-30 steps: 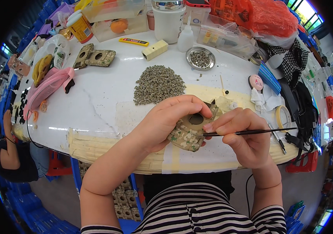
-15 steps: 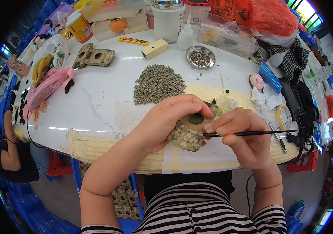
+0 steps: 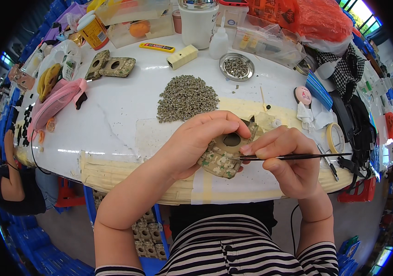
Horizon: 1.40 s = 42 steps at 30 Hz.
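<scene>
My left hand [image 3: 196, 140] is closed around a camouflage-patterned plastic part [image 3: 219, 162], which looks like a toy vehicle hull with a round hole in its top. In my right hand [image 3: 288, 158] is a pair of thin dark tweezers [image 3: 302, 157], pinched between thumb and fingers. Their tip reaches the part's surface beside the hole; whether it grips anything there is too small to tell. Beyond my left hand lies a heap of small grey-green pieces [image 3: 187, 99]. A round metal dish [image 3: 237, 67] holds more small pieces.
Two similar camouflage parts [image 3: 110, 66] lie at the far left. A white squeeze bottle [image 3: 219, 44], a cream block [image 3: 182, 57] and a yellow box cutter [image 3: 157, 47] stand or lie at the back. A tape roll [image 3: 335, 139] and a pen [image 3: 328, 163] are at the right.
</scene>
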Tool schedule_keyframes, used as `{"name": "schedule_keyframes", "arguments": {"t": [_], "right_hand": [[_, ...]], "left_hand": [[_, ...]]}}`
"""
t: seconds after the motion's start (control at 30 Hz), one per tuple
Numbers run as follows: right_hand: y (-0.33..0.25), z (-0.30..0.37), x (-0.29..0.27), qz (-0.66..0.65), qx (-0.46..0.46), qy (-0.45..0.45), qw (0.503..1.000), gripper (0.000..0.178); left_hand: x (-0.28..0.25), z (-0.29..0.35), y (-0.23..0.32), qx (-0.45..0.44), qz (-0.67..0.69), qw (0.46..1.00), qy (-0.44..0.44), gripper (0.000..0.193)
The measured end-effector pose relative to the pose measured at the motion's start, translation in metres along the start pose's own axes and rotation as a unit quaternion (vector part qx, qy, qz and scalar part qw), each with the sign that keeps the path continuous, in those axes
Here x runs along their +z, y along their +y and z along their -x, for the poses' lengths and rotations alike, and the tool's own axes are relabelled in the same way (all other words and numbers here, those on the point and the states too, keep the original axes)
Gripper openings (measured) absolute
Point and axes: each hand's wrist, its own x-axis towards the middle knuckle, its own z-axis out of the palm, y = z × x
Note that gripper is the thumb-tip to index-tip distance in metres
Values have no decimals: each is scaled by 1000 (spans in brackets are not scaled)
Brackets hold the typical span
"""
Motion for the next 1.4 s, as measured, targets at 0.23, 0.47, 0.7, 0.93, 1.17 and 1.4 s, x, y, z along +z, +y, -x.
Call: {"name": "schedule_keyframes", "arguments": {"t": [0.23,0.47,0.7,0.93,1.17,1.4], "right_hand": [[0,0,-1,13,-10,-7,1000,11],[1,2,2,-10,-4,17,1000,11],[1,2,2,-12,1,15,1000,11],[1,3,3,-7,2,17,1000,11],[3,3,2,-34,4,26,999,10],[2,3,1,-15,-7,13,1000,10]], "left_hand": [[1,1,0,2,-8,1000,3,20],[0,0,-1,3,-9,1000,0,21],[0,0,-1,0,-4,1000,-4,20],[-1,-1,-3,4,-7,1000,-5,20],[1,0,0,-9,3,1000,-4,20],[0,0,-1,-9,11,1000,-5,20]]}}
